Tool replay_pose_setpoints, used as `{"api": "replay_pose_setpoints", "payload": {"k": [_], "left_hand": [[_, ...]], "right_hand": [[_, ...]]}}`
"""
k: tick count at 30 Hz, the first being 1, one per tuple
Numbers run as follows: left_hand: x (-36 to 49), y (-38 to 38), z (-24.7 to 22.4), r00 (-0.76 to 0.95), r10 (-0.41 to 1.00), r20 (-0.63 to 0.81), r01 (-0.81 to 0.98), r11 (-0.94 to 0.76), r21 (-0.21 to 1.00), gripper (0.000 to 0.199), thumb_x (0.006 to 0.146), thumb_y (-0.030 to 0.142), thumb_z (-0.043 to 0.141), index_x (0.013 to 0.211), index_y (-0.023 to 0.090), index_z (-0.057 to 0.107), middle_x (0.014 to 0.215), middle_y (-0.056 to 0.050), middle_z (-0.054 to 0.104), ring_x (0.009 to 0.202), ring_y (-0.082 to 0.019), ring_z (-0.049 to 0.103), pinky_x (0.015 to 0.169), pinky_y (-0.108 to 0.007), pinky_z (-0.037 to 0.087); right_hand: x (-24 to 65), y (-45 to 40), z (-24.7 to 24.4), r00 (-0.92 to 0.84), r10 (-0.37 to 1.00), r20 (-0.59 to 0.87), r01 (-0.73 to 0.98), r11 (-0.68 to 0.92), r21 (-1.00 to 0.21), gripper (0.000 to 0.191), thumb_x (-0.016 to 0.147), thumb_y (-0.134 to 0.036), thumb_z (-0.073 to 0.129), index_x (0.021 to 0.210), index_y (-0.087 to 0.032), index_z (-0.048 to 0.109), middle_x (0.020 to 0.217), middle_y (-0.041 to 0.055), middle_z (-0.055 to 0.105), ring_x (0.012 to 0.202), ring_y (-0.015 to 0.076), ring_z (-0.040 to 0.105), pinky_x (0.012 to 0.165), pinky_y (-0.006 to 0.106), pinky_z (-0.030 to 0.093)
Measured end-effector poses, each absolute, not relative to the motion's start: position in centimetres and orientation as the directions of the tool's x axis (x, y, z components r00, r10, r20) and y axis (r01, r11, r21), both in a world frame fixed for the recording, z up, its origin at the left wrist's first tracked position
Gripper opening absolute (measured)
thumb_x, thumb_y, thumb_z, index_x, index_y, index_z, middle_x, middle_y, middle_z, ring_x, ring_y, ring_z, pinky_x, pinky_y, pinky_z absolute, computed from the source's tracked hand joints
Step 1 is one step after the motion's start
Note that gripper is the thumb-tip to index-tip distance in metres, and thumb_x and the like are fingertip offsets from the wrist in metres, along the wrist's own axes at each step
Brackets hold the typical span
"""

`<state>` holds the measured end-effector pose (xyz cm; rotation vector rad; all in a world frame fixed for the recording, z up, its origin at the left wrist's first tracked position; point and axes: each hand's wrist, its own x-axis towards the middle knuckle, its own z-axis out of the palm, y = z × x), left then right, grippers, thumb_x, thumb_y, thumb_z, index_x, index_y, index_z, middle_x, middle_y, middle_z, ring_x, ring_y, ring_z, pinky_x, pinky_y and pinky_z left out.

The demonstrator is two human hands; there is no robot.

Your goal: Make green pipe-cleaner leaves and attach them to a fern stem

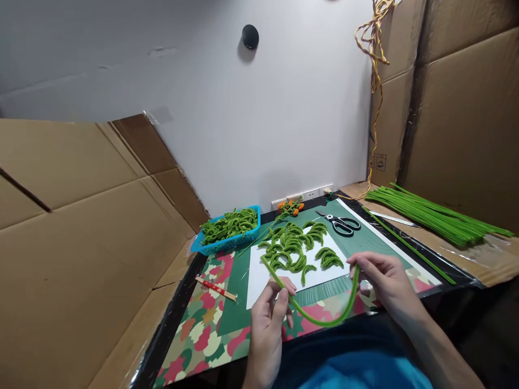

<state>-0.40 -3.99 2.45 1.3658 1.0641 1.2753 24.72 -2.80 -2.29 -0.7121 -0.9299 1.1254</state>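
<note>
A long green pipe cleaner (324,323) sags in a curve between my two hands, over the front edge of the table. My left hand (271,319) pinches it between thumb and fingers, with one end sticking out past the grip. The other end is pinched in my right hand (381,274). Just beyond my hands, many short curved green pieces (290,246) lie on a white sheet of paper (259,289), some in a loose heap, others in small nested groups.
Black-handled scissors (343,224) lie behind the paper. A blue basket (247,236) of green twisted pieces stands back left, near orange flowers (291,207). Red-wrapped chopsticks (216,288) lie left. A bundle of straight green pipe cleaners (438,216) lies right. Cardboard walls (81,227) flank the table.
</note>
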Motion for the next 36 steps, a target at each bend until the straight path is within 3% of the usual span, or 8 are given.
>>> {"api": "replay_pose_setpoints", "payload": {"k": [4,7,11,17,20,24,30,36], "left_hand": [[0.2,-3.6,2.5,0.175,0.957,0.233,-0.014,-0.234,0.972,0.034,0.105,0.048,0.062,0.089,0.020,0.070,0.097,-0.005,0.064,0.090,-0.019,0.057,0.081,-0.025,0.050],[0.2,-3.1,2.0,0.259,0.948,0.186,-0.005,-0.192,0.981,0.035,0.110,0.047,0.053,0.096,0.020,0.072,0.099,-0.005,0.064,0.093,-0.020,0.056,0.089,-0.028,0.047],[-0.2,-2.5,1.2,0.336,0.933,0.128,0.044,-0.151,0.988,0.034,0.110,0.049,0.053,0.106,0.020,0.072,0.122,-0.008,0.066,0.102,-0.022,0.059,0.097,-0.031,0.046],[-0.2,-2.5,-0.2,0.474,0.871,0.130,-0.022,-0.136,0.991,0.038,0.107,0.045,0.059,0.081,0.018,0.066,0.141,-0.011,0.065,0.126,-0.031,0.059,0.109,-0.035,0.043],[0.0,-2.3,-0.7,0.516,0.855,0.062,-0.069,-0.031,0.997,0.033,0.108,0.045,0.058,0.102,0.018,0.075,0.140,-0.013,0.067,0.124,-0.032,0.063,0.108,-0.039,0.046],[0.2,-2.2,-0.9,0.479,0.878,0.024,-0.059,0.005,0.998,0.040,0.109,0.048,0.054,0.131,0.019,0.072,0.129,-0.012,0.072,0.114,-0.030,0.068,0.103,-0.039,0.050],[0.5,-2.6,-0.3,0.493,0.866,0.087,0.024,-0.114,0.993,0.037,0.110,0.047,0.052,0.108,0.018,0.075,0.102,-0.007,0.068,0.097,-0.023,0.059,0.094,-0.032,0.047],[0.6,-2.5,-0.2,0.493,0.866,0.084,0.072,-0.137,0.988,0.039,0.109,0.048,0.054,0.084,0.019,0.057,0.081,0.001,0.047,0.078,-0.017,0.041,0.074,-0.026,0.037]], "right_hand": [[21.9,-3.0,-1.9,0.099,0.953,0.285,-0.233,0.301,-0.925,0.035,0.097,-0.052,0.075,0.096,-0.018,0.084,0.070,0.0046,0.072,0.058,0.0174,0.066,0.052,0.026,0.055],[20.5,-2.9,-2.0,0.050,0.935,0.350,-0.006,0.351,-0.936,0.033,0.101,-0.048,0.070,0.100,-0.019,0.085,0.082,0.0074,0.077,0.066,0.0176,0.065,0.058,0.026,0.052],[19.6,-2.3,-2.2,0.095,0.918,0.386,-0.092,0.394,-0.915,0.032,0.100,-0.047,0.072,0.095,-0.020,0.087,0.083,0.0074,0.075,0.064,0.0160,0.062,0.052,0.025,0.046],[19.1,-2.1,-3.0,0.175,0.928,0.330,-0.307,0.370,-0.877,0.032,0.093,-0.049,0.080,0.088,-0.019,0.087,0.067,0.0012,0.063,0.049,0.0099,0.051,0.041,0.021,0.040],[18.8,-2.1,-3.5,0.136,0.965,0.225,-0.472,0.263,-0.841,0.035,0.089,-0.054,0.082,0.087,-0.018,0.085,0.061,0.0004,0.064,0.043,0.0123,0.056,0.037,0.022,0.047],[18.8,-2.1,-3.3,0.135,0.975,0.177,-0.600,0.223,-0.768,0.034,0.085,-0.052,0.087,0.086,-0.019,0.082,0.059,-0.0003,0.066,0.044,0.0148,0.063,0.036,0.022,0.051],[18.9,-2.4,-2.9,0.083,0.968,0.236,-0.625,0.235,-0.745,0.025,0.082,-0.040,0.092,0.088,-0.019,0.081,0.061,-0.0004,0.069,0.045,0.0140,0.065,0.040,0.021,0.054],[19.0,-2.3,-3.1,0.068,0.965,0.253,-0.563,0.247,-0.789,0.025,0.082,-0.040,0.091,0.090,-0.019,0.081,0.067,0.0010,0.072,0.047,0.0142,0.066,0.042,0.022,0.054]]}}
